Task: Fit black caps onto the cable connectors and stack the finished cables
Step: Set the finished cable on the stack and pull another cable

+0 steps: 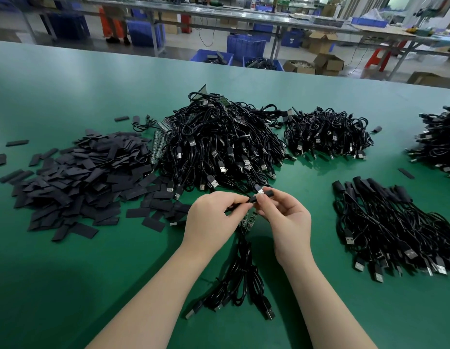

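So the green table is basically buried in stock. Biggest thing on it is the huge uncapped cable pile in the middle, bare USB plugs sticking out everywhere, with a smaller cable heap just to its right and another bunch cut off at the right edge. Left of the big pile sits the spread of flat black caps, hundreds of them by the look of it. The finished stack is on the right, near the hands, cables laid roughly parallel with capped ends pointing away. Judging by the sizes, I'd say a decent batch is done, but way more is left than finished.

A few bundled cables lie between the forearms, running up toward the hands.

Now the hands: both are raised just above the table in front of the big pile, nearly touching. The left hand pinches the cable end, fingers curled around it; there's a bit of green board below, hard to make out. The right hand pinches a black cap between thumb and fingertips, seemingly sliding it on. How far it's seated, can't tell.
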`<state>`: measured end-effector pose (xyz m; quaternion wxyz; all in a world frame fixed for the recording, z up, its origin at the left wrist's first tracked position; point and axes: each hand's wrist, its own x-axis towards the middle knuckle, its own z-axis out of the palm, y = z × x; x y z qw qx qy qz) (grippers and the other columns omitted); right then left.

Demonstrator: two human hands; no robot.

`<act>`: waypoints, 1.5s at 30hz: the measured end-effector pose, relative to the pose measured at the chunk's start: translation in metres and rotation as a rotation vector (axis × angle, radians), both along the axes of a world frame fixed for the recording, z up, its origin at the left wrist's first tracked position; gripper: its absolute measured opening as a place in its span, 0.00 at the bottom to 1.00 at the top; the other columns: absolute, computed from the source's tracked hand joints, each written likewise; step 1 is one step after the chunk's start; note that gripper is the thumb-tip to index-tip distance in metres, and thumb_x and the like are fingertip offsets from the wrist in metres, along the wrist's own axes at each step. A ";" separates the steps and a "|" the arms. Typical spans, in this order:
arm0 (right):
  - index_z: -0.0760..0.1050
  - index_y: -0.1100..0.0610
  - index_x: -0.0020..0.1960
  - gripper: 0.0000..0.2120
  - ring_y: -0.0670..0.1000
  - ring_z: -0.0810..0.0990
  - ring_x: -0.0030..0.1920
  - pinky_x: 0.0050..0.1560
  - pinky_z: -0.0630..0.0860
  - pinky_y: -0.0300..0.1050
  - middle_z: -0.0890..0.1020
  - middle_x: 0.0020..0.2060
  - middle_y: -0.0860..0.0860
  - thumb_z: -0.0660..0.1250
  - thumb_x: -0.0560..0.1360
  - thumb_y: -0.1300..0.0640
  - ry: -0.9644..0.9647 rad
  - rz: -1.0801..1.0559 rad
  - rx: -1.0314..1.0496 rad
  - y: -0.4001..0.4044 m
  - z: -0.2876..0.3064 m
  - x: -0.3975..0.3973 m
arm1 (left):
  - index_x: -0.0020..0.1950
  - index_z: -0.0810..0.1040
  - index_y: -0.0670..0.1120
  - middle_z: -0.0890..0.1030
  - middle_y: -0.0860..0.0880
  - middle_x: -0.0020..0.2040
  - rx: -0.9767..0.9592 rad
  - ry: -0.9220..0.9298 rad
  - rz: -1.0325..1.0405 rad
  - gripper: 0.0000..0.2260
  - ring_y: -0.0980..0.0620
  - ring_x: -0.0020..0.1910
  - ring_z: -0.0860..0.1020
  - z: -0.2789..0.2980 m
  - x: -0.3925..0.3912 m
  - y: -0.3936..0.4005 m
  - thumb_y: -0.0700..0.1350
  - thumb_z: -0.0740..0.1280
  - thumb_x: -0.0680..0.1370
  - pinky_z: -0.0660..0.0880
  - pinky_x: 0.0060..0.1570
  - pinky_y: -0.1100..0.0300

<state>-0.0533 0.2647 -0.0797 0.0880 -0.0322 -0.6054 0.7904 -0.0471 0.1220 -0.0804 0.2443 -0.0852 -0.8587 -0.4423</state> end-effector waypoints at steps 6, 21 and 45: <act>0.86 0.51 0.46 0.07 0.48 0.83 0.40 0.44 0.79 0.35 0.84 0.37 0.51 0.74 0.73 0.63 0.028 0.000 0.029 0.002 0.001 0.000 | 0.49 0.86 0.49 0.85 0.56 0.44 -0.003 0.045 0.006 0.06 0.59 0.44 0.81 0.003 0.002 0.002 0.46 0.75 0.73 0.80 0.48 0.54; 0.85 0.48 0.51 0.10 0.45 0.82 0.38 0.44 0.79 0.36 0.84 0.34 0.50 0.73 0.74 0.62 -0.030 0.091 0.031 -0.001 0.000 0.001 | 0.53 0.86 0.50 0.86 0.54 0.45 -0.033 0.004 -0.063 0.09 0.58 0.46 0.80 0.003 0.001 -0.001 0.45 0.73 0.73 0.74 0.50 0.62; 0.80 0.41 0.53 0.13 0.39 0.83 0.44 0.44 0.75 0.28 0.85 0.44 0.39 0.72 0.76 0.59 0.140 -0.107 0.338 -0.008 -0.002 0.009 | 0.59 0.83 0.52 0.85 0.55 0.51 -0.014 -0.092 -0.026 0.11 0.59 0.49 0.81 -0.004 -0.004 -0.002 0.47 0.72 0.76 0.79 0.50 0.57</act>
